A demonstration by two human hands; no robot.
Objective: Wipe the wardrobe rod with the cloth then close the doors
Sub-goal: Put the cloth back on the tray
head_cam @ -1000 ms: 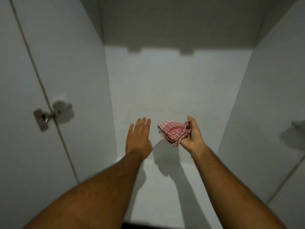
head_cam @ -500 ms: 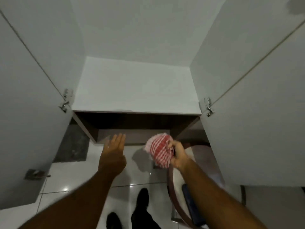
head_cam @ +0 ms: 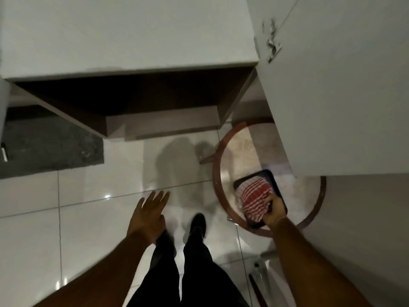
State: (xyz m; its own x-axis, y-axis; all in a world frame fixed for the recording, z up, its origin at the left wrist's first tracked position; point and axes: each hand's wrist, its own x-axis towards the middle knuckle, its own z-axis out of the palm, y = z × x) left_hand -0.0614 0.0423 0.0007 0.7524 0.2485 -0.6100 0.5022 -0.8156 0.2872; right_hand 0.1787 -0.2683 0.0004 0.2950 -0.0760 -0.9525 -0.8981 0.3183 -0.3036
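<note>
My right hand (head_cam: 274,210) grips the red-and-white striped cloth (head_cam: 254,197), which rests on a dark tray (head_cam: 276,185) on a round table. My left hand (head_cam: 149,214) hovers over the floor with its fingers spread and nothing in it. The white wardrobe floor (head_cam: 124,32) fills the top of the view. The right wardrobe door (head_cam: 345,89) stands open, with a metal hinge (head_cam: 271,44) at its upper edge. The rod is out of sight.
A round table with a brown wooden rim (head_cam: 218,165) and a pale top stands under the open right door. Glossy white floor tiles (head_cam: 66,218) lie below, with a dark grey patch (head_cam: 51,147) at the left. My legs and black shoes (head_cam: 198,224) are at the bottom centre.
The view has swung from inside the wardrobe down to the floor. My right hand has lowered the cloth onto the tray on the round table; my left hand has dropped with it.
</note>
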